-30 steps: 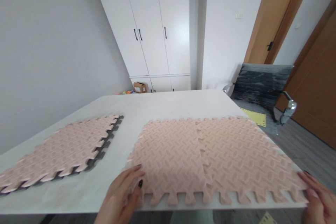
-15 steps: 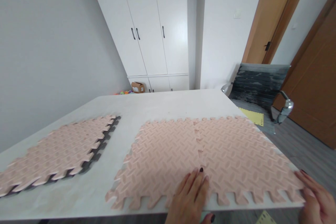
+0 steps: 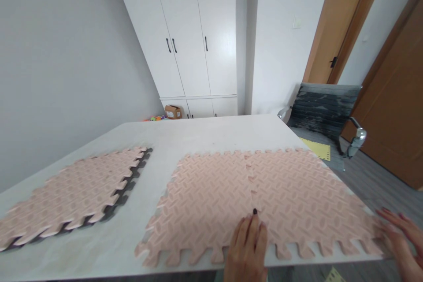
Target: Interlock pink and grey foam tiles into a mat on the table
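Two pink foam puzzle mats lie side by side on the white table [image 3: 205, 134], a left mat [image 3: 201, 198] and a right mat [image 3: 304, 194], meeting at a toothed seam [image 3: 251, 180]. My left hand [image 3: 247, 246] rests flat on the near end of that seam, fingers stretched out and together. At the right mat's near right corner, my right hand [image 3: 399, 235] lies with fingers spread, touching the mat's edge.
A stack of pink mats over dark grey ones [image 3: 76, 189] lies at the table's left. A grey office chair [image 3: 325, 112] stands past the right edge. White cupboards [image 3: 188, 35] and a small cardboard box [image 3: 173, 111] are behind; wooden doors are on the right.
My left hand went from the left mat's near left corner to the seam between the mats. The left mat shifted toward the right one. My right hand's fingers spread out.
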